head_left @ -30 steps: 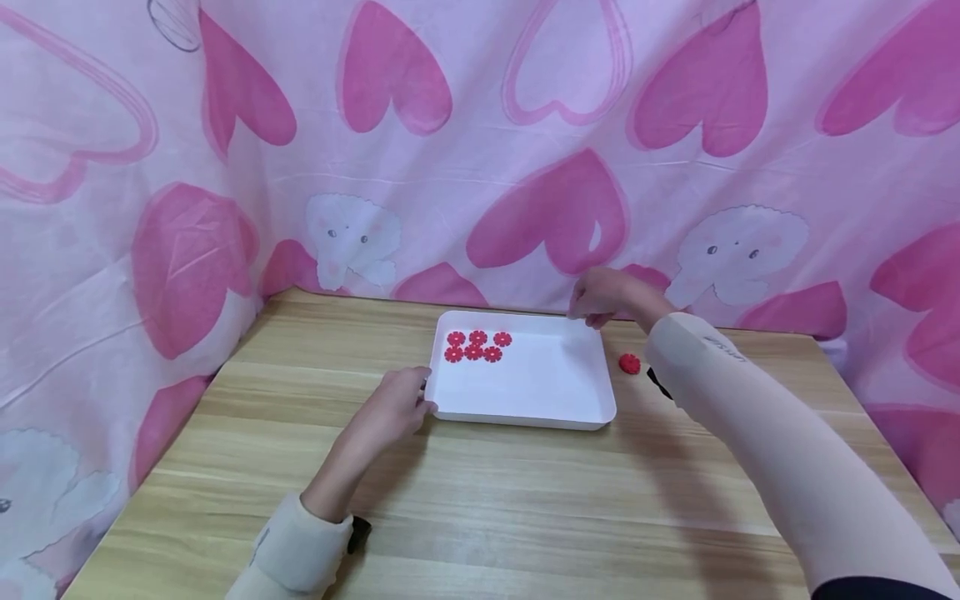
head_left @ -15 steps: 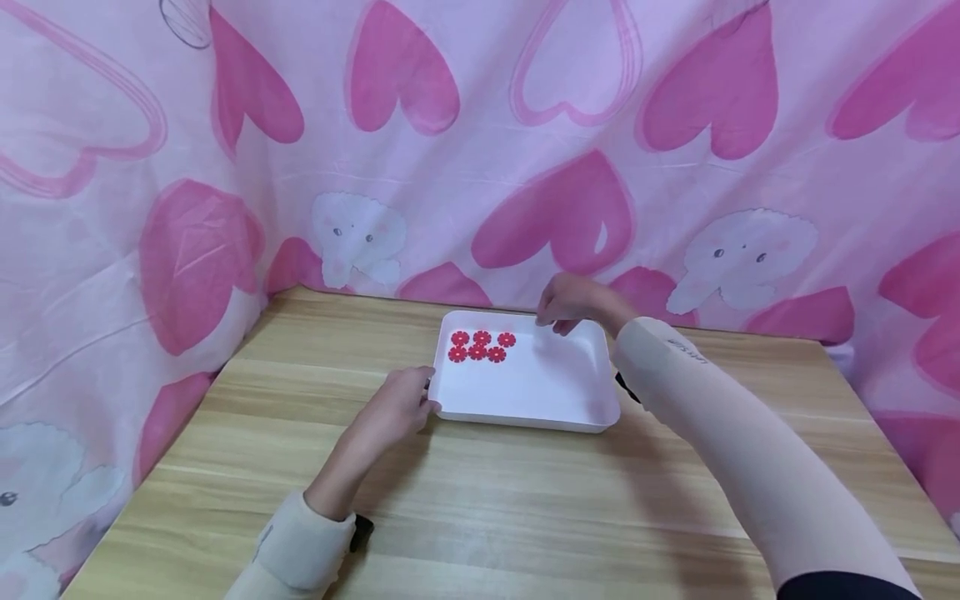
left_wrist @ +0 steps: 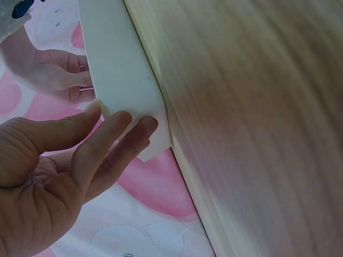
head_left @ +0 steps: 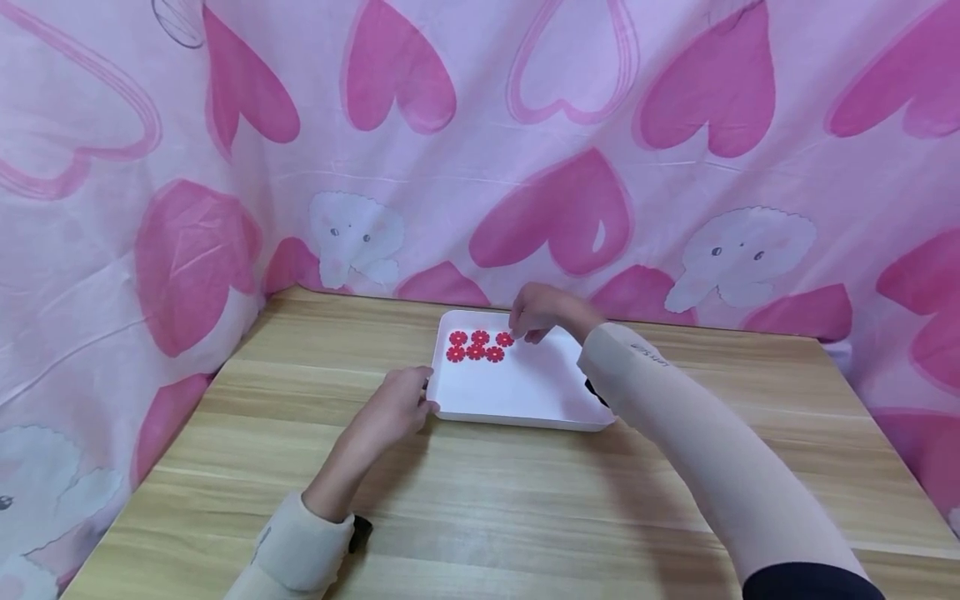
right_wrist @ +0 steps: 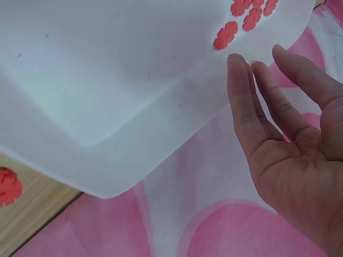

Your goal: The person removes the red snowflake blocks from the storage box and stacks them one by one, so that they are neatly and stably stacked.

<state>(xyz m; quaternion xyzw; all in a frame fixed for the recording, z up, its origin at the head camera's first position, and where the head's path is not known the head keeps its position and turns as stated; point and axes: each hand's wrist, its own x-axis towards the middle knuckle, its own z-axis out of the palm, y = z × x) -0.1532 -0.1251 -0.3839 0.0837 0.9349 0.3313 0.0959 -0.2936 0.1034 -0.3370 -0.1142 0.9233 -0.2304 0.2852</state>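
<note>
The left hand (head_left: 397, 406), fingers straight, steadies the white tray (head_left: 525, 400); the right hand (head_left: 536, 310), fingers loose, should nudge the red flowers (head_left: 476, 346) gently.

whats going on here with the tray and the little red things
A person is at a wooden table with a white tray. The left hand touches the tray's near left corner with straight fingers. The right hand reaches over the tray's far side, open and holding nothing, beside six red flower-shaped pieces clustered in the far left corner. One more red piece lies on the table outside the tray.
</note>
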